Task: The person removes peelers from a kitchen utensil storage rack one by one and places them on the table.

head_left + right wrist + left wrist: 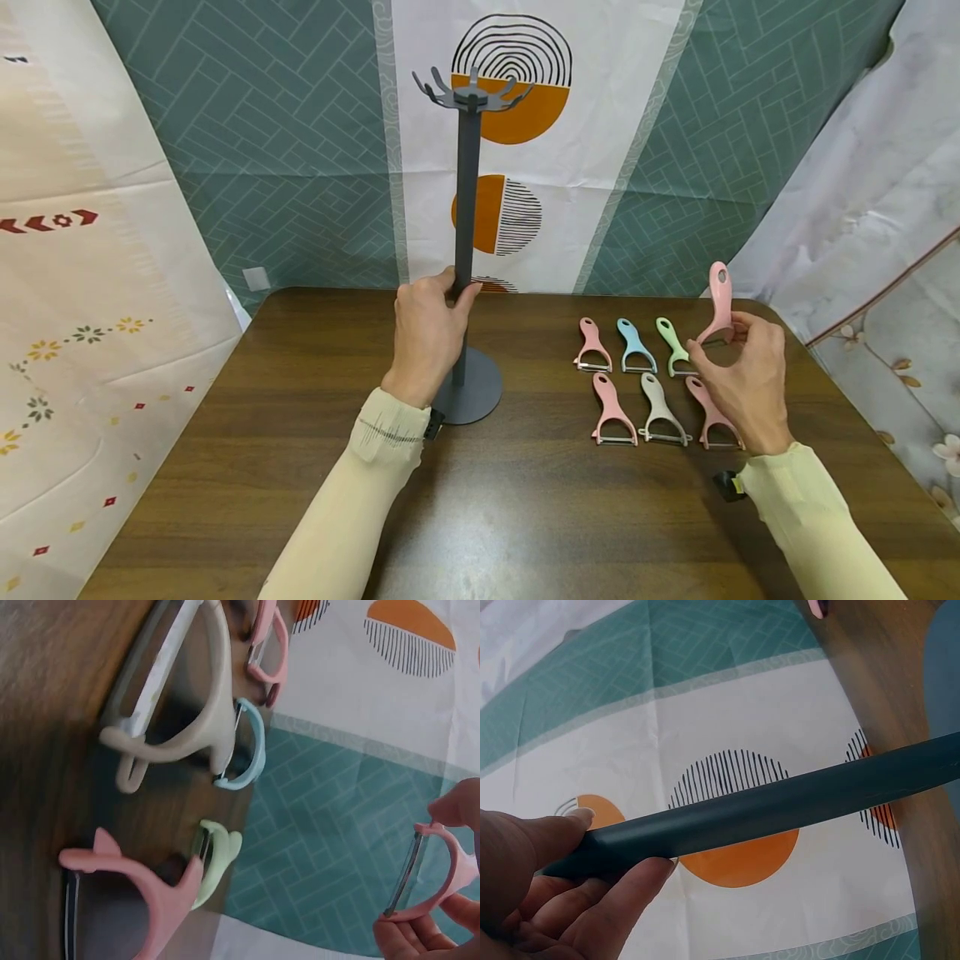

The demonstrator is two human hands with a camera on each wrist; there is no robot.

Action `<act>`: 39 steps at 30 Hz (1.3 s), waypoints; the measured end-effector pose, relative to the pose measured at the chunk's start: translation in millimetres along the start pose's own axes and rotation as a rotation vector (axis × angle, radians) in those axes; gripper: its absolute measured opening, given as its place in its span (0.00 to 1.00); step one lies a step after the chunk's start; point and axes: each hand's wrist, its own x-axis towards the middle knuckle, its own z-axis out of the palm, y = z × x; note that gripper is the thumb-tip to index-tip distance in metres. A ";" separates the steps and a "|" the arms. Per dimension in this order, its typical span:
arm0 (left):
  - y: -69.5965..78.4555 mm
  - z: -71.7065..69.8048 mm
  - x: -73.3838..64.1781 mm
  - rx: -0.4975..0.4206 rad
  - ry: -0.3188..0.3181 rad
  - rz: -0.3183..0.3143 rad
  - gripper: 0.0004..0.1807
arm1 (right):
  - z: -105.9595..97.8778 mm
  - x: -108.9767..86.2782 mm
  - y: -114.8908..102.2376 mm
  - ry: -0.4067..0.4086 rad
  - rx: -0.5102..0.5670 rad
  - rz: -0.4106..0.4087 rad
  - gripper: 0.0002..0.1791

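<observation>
My left hand (429, 333) grips the pole of a dark grey stand (467, 208) just above its round base, thumb on one side and fingers on the other. In the left wrist view the pole (735, 817) runs between that thumb and fingers. Over the right side of the table, my right hand (750, 379) pinches a pink peeler (721, 296) by its blade end, handle pointing up. The right wrist view shows this peeler (459, 874) held at both ends of its blade. Below and left of this hand lie a green peeler (670, 333) and a pink peeler (708, 404).
Curved hooks (472, 96) ring the stand's top. Also lying in two rows are a pink peeler (591, 337), a blue peeler (632, 337), another pink peeler (609, 400) and a light grey peeler (656, 400). The wooden table (300, 467) ends against patterned cloth (300, 167).
</observation>
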 end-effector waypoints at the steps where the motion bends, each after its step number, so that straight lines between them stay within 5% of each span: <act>1: 0.1 0.1 0.0 -0.001 -0.001 -0.001 0.10 | -0.7 -0.1 1.3 -0.003 -0.002 0.003 0.32; 15: 2.0 0.0 -0.3 -0.004 -0.002 -0.003 0.10 | -8.6 -3.3 22.7 -0.115 -0.083 0.126 0.35; 39: 0.8 -0.2 -0.1 -0.019 -0.002 -0.002 0.09 | -18.8 -8.6 61.1 -0.347 -0.173 0.193 0.34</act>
